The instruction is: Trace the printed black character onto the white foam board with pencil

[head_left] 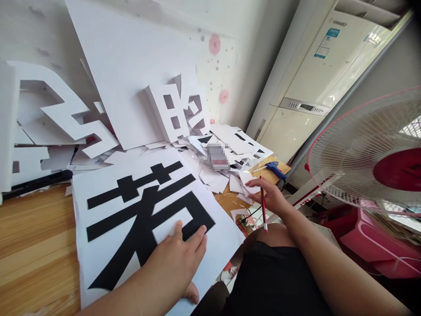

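A white sheet (pixel 226 226) bearing a large black Chinese character (pixel 144 219) lies on the wooden table. My left hand (pixel 180 254) rests flat on its lower right part, fingers spread over the black strokes and the white between them. The hand covers some of the character. Off the sheet's right side, my right hand (pixel 268 193) is raised above the table edge. It grips a slim red pencil (pixel 263 206), which stands nearly upright between thumb and fingers with a pale end pointing down. Loose white paper scraps (pixel 213 180) lie close to that hand.
White three-dimensional paper characters (pixel 171 112) stand at the back, before a tall white board (pixel 131 66). Another white letter form (pixel 62 101) is at left. A blue glue gun (pixel 275 169) lies on the table corner (pixel 283 167). A fan (pixel 371 149) stands at right.
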A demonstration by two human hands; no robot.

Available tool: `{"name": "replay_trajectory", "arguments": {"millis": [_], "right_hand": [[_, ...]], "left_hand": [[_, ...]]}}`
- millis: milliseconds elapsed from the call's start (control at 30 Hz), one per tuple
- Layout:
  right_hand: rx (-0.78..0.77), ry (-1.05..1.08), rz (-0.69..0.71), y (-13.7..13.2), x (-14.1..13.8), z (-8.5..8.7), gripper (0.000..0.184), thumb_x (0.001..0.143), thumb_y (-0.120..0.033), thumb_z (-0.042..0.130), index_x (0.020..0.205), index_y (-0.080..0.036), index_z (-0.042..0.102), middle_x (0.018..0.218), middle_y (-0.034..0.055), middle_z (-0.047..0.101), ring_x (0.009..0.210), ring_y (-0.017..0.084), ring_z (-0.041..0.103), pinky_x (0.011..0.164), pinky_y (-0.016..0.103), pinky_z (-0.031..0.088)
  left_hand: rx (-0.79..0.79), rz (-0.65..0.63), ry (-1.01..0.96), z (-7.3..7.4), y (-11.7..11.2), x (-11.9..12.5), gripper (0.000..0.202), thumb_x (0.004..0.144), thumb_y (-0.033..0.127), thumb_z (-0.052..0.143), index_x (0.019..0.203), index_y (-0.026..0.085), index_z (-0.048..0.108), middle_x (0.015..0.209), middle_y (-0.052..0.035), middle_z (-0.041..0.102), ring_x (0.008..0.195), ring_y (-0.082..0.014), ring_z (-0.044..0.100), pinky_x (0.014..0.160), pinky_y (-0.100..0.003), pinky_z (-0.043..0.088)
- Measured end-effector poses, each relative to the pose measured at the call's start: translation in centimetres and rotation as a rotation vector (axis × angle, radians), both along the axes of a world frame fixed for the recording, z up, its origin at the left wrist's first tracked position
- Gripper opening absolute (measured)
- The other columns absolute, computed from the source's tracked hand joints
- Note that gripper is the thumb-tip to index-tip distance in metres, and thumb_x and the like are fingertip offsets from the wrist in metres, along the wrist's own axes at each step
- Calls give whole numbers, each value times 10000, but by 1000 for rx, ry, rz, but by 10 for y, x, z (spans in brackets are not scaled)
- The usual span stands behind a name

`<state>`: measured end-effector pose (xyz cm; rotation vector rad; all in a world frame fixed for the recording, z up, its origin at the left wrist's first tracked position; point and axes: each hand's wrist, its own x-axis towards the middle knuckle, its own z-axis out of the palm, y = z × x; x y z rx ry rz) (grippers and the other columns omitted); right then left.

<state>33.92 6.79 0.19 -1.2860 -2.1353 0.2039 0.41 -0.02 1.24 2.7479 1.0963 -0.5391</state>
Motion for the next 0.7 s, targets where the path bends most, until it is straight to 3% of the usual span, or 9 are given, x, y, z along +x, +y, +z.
{"name": "replay_trajectory", "arguments": {"millis": [100,200,300,400,500,633,700], "right_hand": [[-102,-146,180,-23,-22,5,287,779,-358,690,996,-204,584,1015,101,629,904,219,588,799,352,495],[-140,-357,193,-32,-38,5,190,781,-244,672,952,-187,611,938,100,622,876,222,561,737,327,474],[-153,-429,168,-31,-38,4,144,792,-92,570,890,-172,639,839,83,613,784,195,556,665,290,447],[-201,-320,159,-36,-30,9,172,787,-70,547,884,-164,654,803,70,620,733,171,561,661,276,445],[-306,-100,151,-53,-27,18,108,811,-148,583,880,-177,661,807,57,651,720,154,589,659,254,464],[-523,53,335,-75,-34,31,104,802,-291,666,856,-203,681,789,44,682,713,159,625,654,253,487],[-551,200,325,-78,-40,37,180,833,-358,636,914,-205,685,753,46,674,686,164,626,633,265,494]], "left_hand": [[6,-14,2,2,-1,0,1158,476,701,746,1436,208,324,1492,-168,285,1246,-571,299,787,-589,525],[11,-30,7,5,-1,0,1142,485,693,747,1425,182,347,1485,-169,299,1239,-569,312,788,-584,530],[36,-36,-8,9,-2,0,1117,503,694,735,1417,171,363,1482,-162,308,1241,-560,316,801,-580,531],[33,-40,8,14,-3,0,1074,540,677,727,1418,180,361,1488,-153,299,1250,-547,316,808,-575,532],[23,-38,24,19,-4,1,1062,557,667,723,1424,183,347,1494,-159,283,1257,-544,308,808,-565,532],[16,-38,31,23,-5,3,1055,553,652,736,1421,190,354,1487,-184,290,1244,-550,324,791,-563,530],[17,-40,23,24,-5,3,1064,539,653,742,1416,182,367,1478,-197,304,1233,-559,331,767,-556,534]]}}
